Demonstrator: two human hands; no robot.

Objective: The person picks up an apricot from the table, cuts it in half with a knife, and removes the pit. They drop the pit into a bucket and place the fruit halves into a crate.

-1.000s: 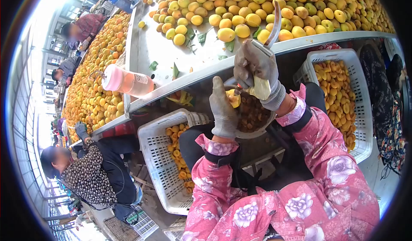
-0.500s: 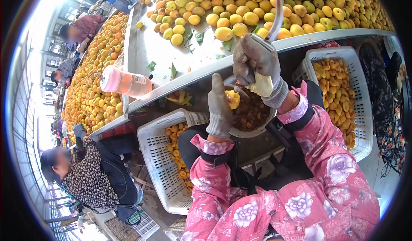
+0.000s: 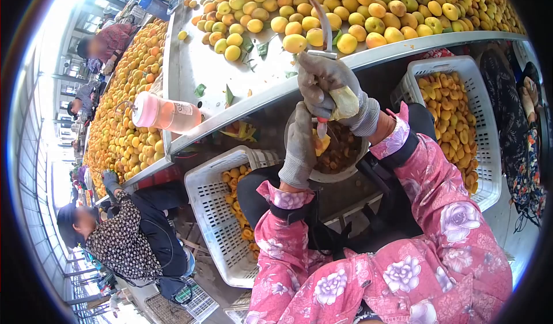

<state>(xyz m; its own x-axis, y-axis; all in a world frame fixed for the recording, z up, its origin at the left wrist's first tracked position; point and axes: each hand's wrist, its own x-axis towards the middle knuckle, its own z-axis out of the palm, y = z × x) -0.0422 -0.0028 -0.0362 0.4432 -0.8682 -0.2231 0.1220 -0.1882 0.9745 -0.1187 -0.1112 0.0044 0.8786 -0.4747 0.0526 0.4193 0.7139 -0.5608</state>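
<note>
My right hand, in a dirty grey glove with a pale yellow patch near the wrist, is closed around a tool with a curved metal blade rising above the fist. A small red part with a pale tip points down from under this hand at an apricot. My left hand, also gloved, grips that cut yellow-orange apricot between thumb and fingers, mostly hidden behind the glove. Both hands are close together over a round pale bucket with brown-orange bits inside.
White crates of halved apricots stand left and right of my knees. A metal table ahead bears a heap of whole apricots and a pink-lidded bottle near its edge. At left sits a person; others are farther back.
My right hand has moved left and down, bringing the tool's red part and tip to the apricot. My left hand has tilted slightly and shifted a little to the right.
</note>
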